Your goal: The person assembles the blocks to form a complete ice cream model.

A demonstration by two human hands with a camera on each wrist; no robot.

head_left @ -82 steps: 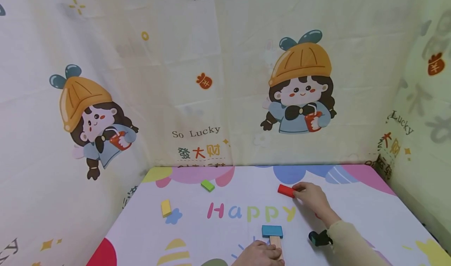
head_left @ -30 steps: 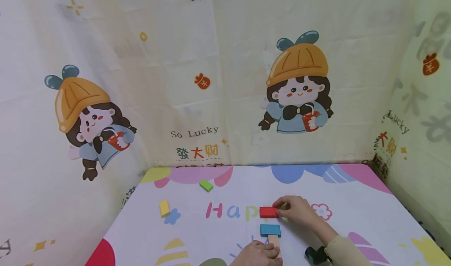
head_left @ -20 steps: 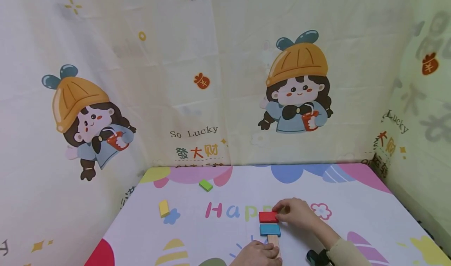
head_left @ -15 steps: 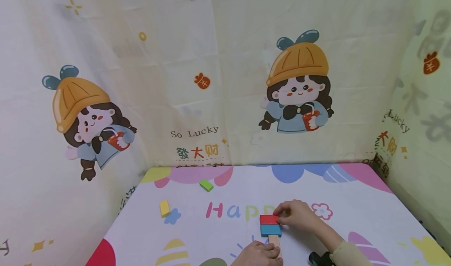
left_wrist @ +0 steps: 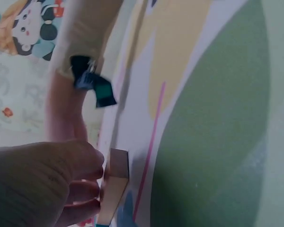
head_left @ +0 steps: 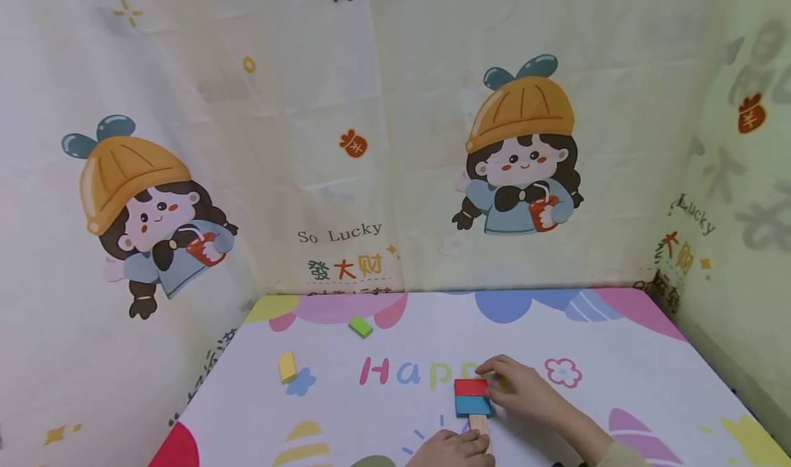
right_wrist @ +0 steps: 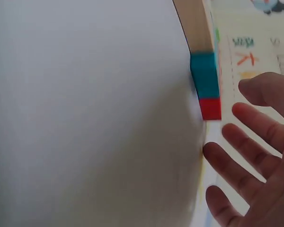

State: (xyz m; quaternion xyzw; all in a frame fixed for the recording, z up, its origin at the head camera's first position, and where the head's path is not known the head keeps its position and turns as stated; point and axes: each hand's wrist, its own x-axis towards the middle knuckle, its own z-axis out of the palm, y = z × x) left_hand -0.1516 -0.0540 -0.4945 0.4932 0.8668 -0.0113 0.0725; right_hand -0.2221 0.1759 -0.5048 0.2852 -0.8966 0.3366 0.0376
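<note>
A red block [head_left: 471,387] lies against the far side of a blue block [head_left: 472,405], whose near side meets a plain wooden block [head_left: 478,423]. My right hand [head_left: 525,391] is beside the right end of the red block; in the right wrist view its fingers [right_wrist: 244,144] are spread and hold nothing. My left hand [head_left: 451,448] rests on the wooden block from the left and hides its near part. In the left wrist view the fingertips [left_wrist: 95,206] press on the upper side of the wooden block [left_wrist: 114,187].
A yellow block [head_left: 287,368] stands at the left on the printed tabletop [head_left: 247,412]. A green block [head_left: 360,327] lies farther back. A printed cloth [head_left: 426,178] hangs behind the table and along both sides.
The right hand brought the red block leftward and toward me until it met the blue block, then let go of it. The left hand has stayed on the wooden block.
</note>
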